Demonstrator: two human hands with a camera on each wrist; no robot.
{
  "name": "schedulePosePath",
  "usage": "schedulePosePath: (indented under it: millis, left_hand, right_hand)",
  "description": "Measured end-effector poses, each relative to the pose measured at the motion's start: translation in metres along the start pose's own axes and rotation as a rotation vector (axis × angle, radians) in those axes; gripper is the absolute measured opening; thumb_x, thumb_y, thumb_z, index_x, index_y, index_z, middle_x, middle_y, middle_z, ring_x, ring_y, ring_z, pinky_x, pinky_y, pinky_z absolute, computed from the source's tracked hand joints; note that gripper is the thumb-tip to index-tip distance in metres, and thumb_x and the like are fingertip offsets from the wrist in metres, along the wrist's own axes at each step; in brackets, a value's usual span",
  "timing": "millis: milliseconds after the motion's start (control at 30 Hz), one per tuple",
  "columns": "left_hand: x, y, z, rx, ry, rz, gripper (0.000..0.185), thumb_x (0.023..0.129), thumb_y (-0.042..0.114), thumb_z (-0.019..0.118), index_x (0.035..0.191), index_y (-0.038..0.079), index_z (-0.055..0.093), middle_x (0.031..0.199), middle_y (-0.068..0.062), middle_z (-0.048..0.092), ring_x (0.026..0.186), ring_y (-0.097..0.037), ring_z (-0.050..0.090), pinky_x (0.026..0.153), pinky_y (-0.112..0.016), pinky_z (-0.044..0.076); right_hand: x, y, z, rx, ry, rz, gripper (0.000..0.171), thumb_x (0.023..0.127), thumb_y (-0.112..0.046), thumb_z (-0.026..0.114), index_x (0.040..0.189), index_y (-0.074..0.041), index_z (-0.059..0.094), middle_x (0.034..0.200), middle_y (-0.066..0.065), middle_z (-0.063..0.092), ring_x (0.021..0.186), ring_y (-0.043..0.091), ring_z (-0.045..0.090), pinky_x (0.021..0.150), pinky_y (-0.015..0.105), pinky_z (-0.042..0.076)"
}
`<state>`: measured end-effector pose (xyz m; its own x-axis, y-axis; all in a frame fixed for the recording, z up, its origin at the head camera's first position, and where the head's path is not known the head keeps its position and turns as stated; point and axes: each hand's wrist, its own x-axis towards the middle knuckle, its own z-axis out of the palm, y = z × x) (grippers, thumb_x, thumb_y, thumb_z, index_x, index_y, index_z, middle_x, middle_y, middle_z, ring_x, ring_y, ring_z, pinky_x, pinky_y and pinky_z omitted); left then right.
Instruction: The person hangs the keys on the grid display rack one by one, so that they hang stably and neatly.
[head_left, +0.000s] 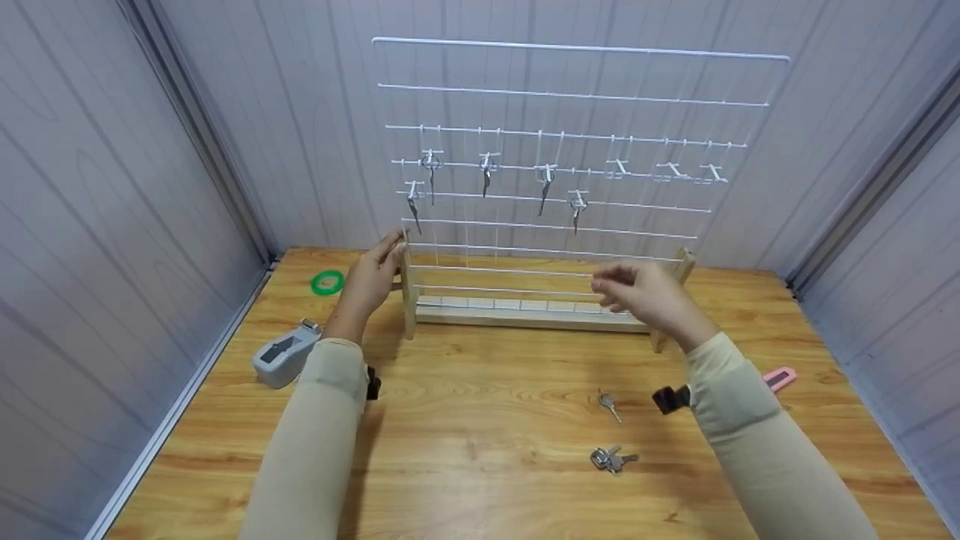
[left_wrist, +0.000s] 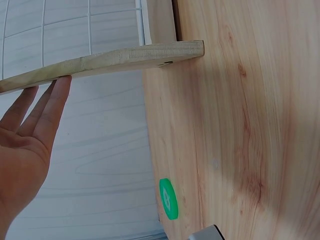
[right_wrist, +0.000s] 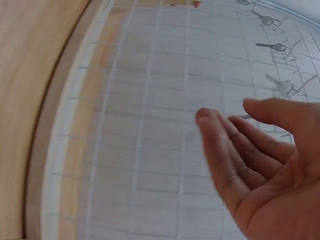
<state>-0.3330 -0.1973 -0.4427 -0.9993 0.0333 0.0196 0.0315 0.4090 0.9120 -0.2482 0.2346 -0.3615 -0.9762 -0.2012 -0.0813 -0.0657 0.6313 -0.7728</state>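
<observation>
Grey-panelled booth, wooden table (head_left: 487,420) — both hands (head_left: 375,274) slack-fingered, empty, at wire rack (head_left: 555,187).

Bright even light, soft shadows, right wrist view blurred, edges warped

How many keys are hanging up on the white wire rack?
5. On the rack, three keys hang in an upper row, two lower down. The hooks on the right look bare.
</observation>
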Motion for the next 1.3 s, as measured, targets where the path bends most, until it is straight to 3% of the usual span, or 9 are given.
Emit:
schedulePosePath:
  millis: [100,200,333,467,667,867,1133,1300]
  left_hand:
    - [0.001,0.002,-0.002,0.005,0.009,0.019,0.060,0.110,0.057,0.046,0.167,0.039,0.037,0.173,-0.010,0.040,0.144,-0.041,0.059,0.109,-0.050,0.064]
    - [0.001,0.003,-0.002,0.009,0.013,0.030,0.059,0.110,0.057,0.047,0.166,0.041,0.038,0.172,-0.012,0.042,0.144,-0.041,0.060,0.108,-0.049,0.064]
    - [0.002,0.003,-0.002,0.012,0.003,0.024,0.056,0.110,0.057,0.047,0.164,0.045,0.039,0.171,-0.012,0.042,0.143,-0.039,0.061,0.106,-0.046,0.065]
    - [0.001,0.003,-0.004,0.010,0.005,0.023,0.056,0.110,0.056,0.046,0.165,0.044,0.038,0.172,-0.011,0.041,0.143,-0.039,0.061,0.107,-0.047,0.065]
    - [-0.001,0.002,-0.005,0.013,0.009,0.016,0.058,0.111,0.056,0.045,0.166,0.043,0.037,0.174,-0.012,0.038,0.145,-0.042,0.058,0.109,-0.049,0.064]
    - [-0.002,0.000,-0.002,0.011,-0.010,-0.018,0.059,0.110,0.058,0.044,0.166,0.045,0.034,0.175,-0.009,0.036,0.148,-0.040,0.056,0.111,-0.049,0.062]
    - [-0.002,-0.001,0.000,0.014,-0.007,-0.005,0.055,0.111,0.056,0.046,0.165,0.047,0.037,0.172,-0.010,0.041,0.146,-0.040,0.058,0.108,-0.049,0.064]
    - [-0.001,0.000,0.000,0.010,-0.003,0.016,0.052,0.111,0.054,0.046,0.163,0.049,0.040,0.171,-0.011,0.043,0.144,-0.042,0.059,0.106,-0.050,0.065]
  right_hand:
    - [-0.008,0.021,0.008,-0.118,-0.058,-0.028,0.039,0.107,-0.026,0.067,0.134,0.002,0.068,0.123,0.023,0.074,0.098,0.023,0.073,0.087,0.034,0.068]
    - [-0.015,0.044,0.018,-0.156,-0.127,-0.043,0.035,0.104,-0.024,0.071,0.126,0.002,0.070,0.116,0.020,0.074,0.093,0.023,0.070,0.082,0.036,0.066]
    - [-0.027,0.072,0.033,-0.174,-0.226,-0.022,0.028,0.097,-0.021,0.078,0.112,0.002,0.071,0.102,0.014,0.074,0.085,0.019,0.067,0.075,0.030,0.062]
    - [-0.038,0.092,0.047,-0.244,-0.266,0.008,0.027,0.091,-0.022,0.083,0.101,0.000,0.070,0.094,0.010,0.073,0.082,0.017,0.064,0.070,0.026,0.056]
    - [-0.043,0.107,0.067,-0.237,-0.266,0.076,0.033,0.090,-0.027,0.087,0.099,-0.003,0.067,0.088,0.006,0.070,0.075,0.014,0.061,0.065,0.025,0.053]
    - [-0.042,0.115,0.080,-0.218,-0.202,0.135,0.029,0.094,-0.029,0.084,0.095,-0.006,0.066,0.079,0.001,0.064,0.068,0.013,0.056,0.060,0.025,0.046]
    - [-0.041,0.121,0.082,-0.144,-0.200,0.134,0.017,0.099,-0.016,0.076,0.088,-0.005,0.070,0.078,0.005,0.072,0.068,0.013,0.056,0.060,0.023,0.046]
    - [-0.040,0.122,0.079,-0.120,-0.199,0.149,0.022,0.100,-0.020,0.076,0.087,-0.005,0.069,0.073,0.004,0.073,0.063,0.012,0.056,0.058,0.023,0.047]
